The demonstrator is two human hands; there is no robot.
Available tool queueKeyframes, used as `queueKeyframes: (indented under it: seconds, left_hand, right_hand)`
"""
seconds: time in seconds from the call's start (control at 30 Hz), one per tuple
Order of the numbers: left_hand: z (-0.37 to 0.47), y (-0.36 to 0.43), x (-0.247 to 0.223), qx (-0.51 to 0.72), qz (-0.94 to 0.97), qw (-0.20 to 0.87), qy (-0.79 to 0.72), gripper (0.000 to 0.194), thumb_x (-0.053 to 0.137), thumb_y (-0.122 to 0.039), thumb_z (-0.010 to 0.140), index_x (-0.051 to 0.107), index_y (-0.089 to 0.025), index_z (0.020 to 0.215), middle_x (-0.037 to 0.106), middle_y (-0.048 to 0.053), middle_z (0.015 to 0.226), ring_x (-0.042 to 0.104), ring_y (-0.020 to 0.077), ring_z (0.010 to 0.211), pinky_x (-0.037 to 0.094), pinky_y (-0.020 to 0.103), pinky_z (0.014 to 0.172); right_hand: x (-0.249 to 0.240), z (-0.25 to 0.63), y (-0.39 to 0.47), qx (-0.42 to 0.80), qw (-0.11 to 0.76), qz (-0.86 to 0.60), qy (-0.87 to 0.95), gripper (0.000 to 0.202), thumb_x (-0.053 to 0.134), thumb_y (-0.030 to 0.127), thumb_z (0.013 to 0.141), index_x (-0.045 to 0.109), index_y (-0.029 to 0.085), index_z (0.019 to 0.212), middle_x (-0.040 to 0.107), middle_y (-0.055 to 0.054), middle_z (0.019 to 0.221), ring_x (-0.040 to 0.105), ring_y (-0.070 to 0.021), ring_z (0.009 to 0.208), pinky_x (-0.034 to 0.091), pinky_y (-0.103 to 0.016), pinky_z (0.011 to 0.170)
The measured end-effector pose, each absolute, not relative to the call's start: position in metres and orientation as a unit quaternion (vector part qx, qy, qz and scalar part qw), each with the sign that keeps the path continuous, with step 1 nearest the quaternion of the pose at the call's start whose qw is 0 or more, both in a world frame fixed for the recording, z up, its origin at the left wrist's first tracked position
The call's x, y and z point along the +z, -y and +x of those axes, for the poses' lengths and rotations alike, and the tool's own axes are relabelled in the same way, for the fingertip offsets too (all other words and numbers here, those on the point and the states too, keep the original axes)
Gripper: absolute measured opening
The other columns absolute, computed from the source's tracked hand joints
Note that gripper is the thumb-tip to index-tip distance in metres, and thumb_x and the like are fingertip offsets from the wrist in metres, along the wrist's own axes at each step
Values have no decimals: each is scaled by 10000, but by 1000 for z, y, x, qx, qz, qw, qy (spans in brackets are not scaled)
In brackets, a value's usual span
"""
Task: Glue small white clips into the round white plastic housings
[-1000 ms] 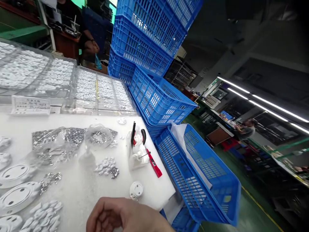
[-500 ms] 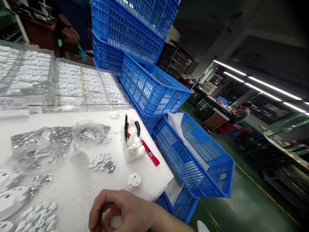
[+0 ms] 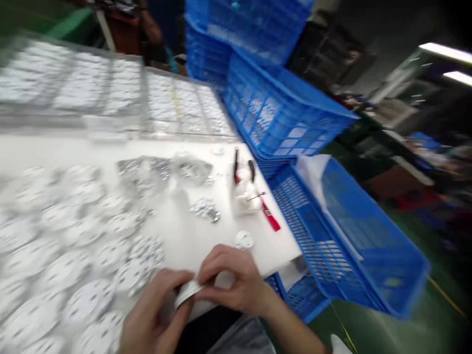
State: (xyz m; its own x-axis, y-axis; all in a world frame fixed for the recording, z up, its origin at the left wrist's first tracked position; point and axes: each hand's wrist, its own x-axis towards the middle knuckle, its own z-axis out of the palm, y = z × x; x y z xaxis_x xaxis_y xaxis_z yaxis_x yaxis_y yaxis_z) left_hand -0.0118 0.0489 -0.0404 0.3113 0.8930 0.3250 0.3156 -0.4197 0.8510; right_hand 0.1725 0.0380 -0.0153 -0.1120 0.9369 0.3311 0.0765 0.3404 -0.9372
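My left hand [image 3: 155, 312] grips a small white round disc [image 3: 187, 292], seen nearly edge-on, between thumb and fingers. The thumb and fingertips of my right hand [image 3: 238, 282] close at the disc's right edge; whether a smaller part sits between them is hidden. Just beyond the right hand lies a single white disc with holes [image 3: 244, 239]. Many similar white discs [image 3: 88, 300] spread over the left of the white table [image 3: 177, 241]. A heap of small white pieces [image 3: 147, 250] lies among them, and another small pile of white and silvery pieces [image 3: 205, 209] lies farther back.
Clear plastic bags of shiny small parts [image 3: 147, 172] lie mid-table. A small white box [image 3: 247, 204] holds black-handled tools, beside a red-handled tool [image 3: 271, 216]. Trays of white pieces [image 3: 162, 108] line the back. Blue crates [image 3: 287, 108] stand along the right edge. Another person's arm [image 3: 150, 27] shows behind.
The view has swung left and blurred. My left hand has come into the picture with a white disc, and my right hand now meets it at the disc's edge.
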Motion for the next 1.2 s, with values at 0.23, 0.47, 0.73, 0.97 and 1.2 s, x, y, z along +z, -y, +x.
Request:
queueKeyframes:
  seconds: [0.23,0.47,0.73,0.97,1.2]
  left_hand:
    - [-1,-50,-16,434,703,429,-365,91,596,-155,957,661,-207,995,672,9,833,625,155,736,503,238,677]
    - [-5,-45,-15,402,680,493,-365,176,580,-346,1033,671,-198,1060,662,31,889,620,173,802,494,271,736]
    - [-10,-48,-12,387,694,511,-327,239,607,-341,1031,635,-193,1217,666,46,1000,628,180,895,522,289,842]
    - [-9,-47,-15,406,685,514,-318,251,628,-301,1020,657,-190,1242,671,71,1089,645,189,968,527,289,876]
    - [-9,-49,-16,413,684,525,-293,226,676,-228,987,651,-168,1204,676,57,1028,629,170,925,514,267,863]
  right_hand:
    - [-16,181,-28,313,508,-427,679,151,763,120,865,727,217,975,711,-29,836,679,-145,755,570,-252,650]
    - [-15,183,-25,296,499,-442,684,223,740,75,842,719,228,1004,734,-49,856,695,-191,789,586,-303,642]
    - [-18,182,-23,247,503,-471,681,266,689,22,859,709,239,1013,697,-31,869,662,-182,845,542,-297,659]
    - [-18,178,-23,179,506,-450,714,411,680,-27,836,697,272,1119,673,-18,897,655,-181,830,524,-330,666]
    - [-19,180,-21,155,513,-440,720,460,681,-49,825,703,269,1157,673,-23,901,661,-185,802,527,-343,639]
